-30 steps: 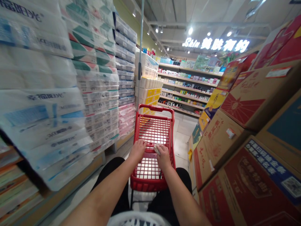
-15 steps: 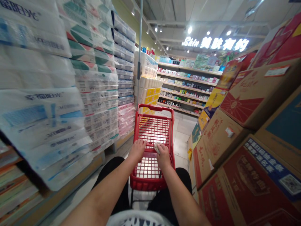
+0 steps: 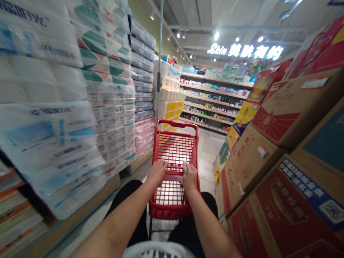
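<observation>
Red cart (image 3: 176, 176) straight ahead of us: hard glossy plastic, rounded rim (image 3: 168, 214), square-holed grid (image 3: 176, 147). Our right hand (image 3: 190, 177) pinches soft-looking pale wad (image 3: 185, 167), fingers curled round it; step in hand, we'd judge: working wad over grid. Our left hand (image 3: 158, 171) lies over grid, fingers together; whether gripping, we cannot tell. Next move calls for light, even pressure. Film-wrapped packs (image 3: 53, 136) leftward, stiff cardboard cartons (image 3: 256, 152) right.
</observation>
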The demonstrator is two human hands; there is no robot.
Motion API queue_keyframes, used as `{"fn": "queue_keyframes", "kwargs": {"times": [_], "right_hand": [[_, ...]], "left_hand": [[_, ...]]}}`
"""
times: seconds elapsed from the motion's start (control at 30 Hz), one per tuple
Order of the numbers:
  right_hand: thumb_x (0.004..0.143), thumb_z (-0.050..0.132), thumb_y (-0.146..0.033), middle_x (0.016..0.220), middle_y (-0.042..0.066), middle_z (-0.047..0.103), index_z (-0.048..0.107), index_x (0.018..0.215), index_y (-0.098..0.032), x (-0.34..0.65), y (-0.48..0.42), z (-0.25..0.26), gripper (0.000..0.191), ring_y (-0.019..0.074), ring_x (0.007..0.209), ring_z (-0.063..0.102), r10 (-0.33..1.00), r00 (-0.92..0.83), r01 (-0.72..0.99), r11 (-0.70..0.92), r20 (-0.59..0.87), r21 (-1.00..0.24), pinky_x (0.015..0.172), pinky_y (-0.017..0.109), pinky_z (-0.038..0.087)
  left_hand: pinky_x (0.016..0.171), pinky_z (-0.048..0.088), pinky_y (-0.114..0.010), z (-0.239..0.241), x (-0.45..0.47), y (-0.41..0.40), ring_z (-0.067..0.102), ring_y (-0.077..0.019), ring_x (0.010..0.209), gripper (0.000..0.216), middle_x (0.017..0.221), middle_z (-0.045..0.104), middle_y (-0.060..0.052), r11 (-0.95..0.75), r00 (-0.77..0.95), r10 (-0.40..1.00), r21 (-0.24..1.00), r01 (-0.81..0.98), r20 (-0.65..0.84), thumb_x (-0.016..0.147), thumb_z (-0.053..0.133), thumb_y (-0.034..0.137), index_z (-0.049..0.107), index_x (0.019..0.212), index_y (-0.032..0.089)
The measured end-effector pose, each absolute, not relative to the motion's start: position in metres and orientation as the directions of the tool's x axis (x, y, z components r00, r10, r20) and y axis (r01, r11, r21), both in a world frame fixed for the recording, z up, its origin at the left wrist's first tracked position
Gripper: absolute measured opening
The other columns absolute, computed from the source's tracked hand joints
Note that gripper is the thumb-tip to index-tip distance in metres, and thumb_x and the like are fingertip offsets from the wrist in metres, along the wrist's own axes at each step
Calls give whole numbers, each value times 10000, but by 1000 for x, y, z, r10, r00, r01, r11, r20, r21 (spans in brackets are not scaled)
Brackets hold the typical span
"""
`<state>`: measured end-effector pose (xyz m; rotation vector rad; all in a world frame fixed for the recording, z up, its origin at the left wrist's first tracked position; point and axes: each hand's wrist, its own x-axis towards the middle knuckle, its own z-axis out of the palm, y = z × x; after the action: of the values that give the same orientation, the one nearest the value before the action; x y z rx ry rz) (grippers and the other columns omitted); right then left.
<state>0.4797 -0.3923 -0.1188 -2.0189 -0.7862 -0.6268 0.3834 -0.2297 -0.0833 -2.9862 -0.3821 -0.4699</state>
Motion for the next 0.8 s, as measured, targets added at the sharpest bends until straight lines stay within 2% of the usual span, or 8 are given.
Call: {"fn": "queue_keyframes", "kwargs": {"times": [0.17,0.23,0.37,0.43,0.5,0.57,0.73,0.8], "right_hand": [[724,497,-7,1273,53,584,622,1234,-266,472,-389,-121,586,234,1171,497,585,461,881,-215,667,-421,1051,420,412],[732,495,-6,1270,64,587,623,1237,-258,472,-388,-121,579,237,1169,500,566,486,869,-235,666,-435,1044,420,416],[777,460,-7,1185,110,618,639,1219,-208,478,-389,-120,517,253,1133,517,373,649,757,-407,663,-511,998,429,445],[764,468,6,1210,103,612,637,1222,-208,478,-389,-120,534,248,1146,509,414,626,778,-396,661,-488,1006,425,440],[736,488,20,1263,82,593,634,1226,-225,475,-388,-121,567,243,1180,490,531,542,840,-324,652,-434,1036,429,418],[728,498,22,1281,74,585,633,1228,-235,472,-387,-120,578,243,1198,479,593,493,868,-284,637,-407,1058,442,397],[758,472,16,1240,121,596,620,1248,-198,469,-387,-115,555,253,1163,499,478,633,774,-415,609,-479,1006,439,435],[751,488,15,1262,108,592,624,1244,-218,469,-388,-115,562,249,1182,492,532,594,805,-379,604,-458,1012,435,432]], "left_hand": [[1064,361,-435,-82,383,-230,488,-278,1249,550,1317,542,-175,-965,920,225,-55,256,320,800,509,47,471,1341,139],[1061,361,-425,-82,382,-230,491,-270,1242,522,1314,543,-173,-966,916,222,-56,254,333,824,473,46,474,1338,135],[1049,365,-418,-83,381,-230,495,-258,1229,509,1284,561,-162,-964,911,224,-58,259,347,832,444,34,483,1327,148],[1051,363,-419,-84,382,-229,492,-257,1234,515,1289,556,-159,-964,912,227,-55,261,343,824,469,44,476,1327,154],[1055,362,-420,-85,383,-228,484,-256,1244,531,1304,547,-154,-963,913,231,-53,263,336,812,502,57,464,1331,162],[1060,362,-426,-85,383,-228,480,-256,1253,552,1316,541,-152,-964,915,230,-54,262,332,800,526,65,453,1337,170],[1061,359,-440,-83,381,-228,484,-268,1250,558,1325,536,-171,-966,925,218,-64,250,312,795,510,46,452,1340,152],[1063,355,-432,-83,381,-228,482,-272,1250,558,1322,536,-176,-966,924,220,-60,251,312,789,520,43,455,1335,138]]}}
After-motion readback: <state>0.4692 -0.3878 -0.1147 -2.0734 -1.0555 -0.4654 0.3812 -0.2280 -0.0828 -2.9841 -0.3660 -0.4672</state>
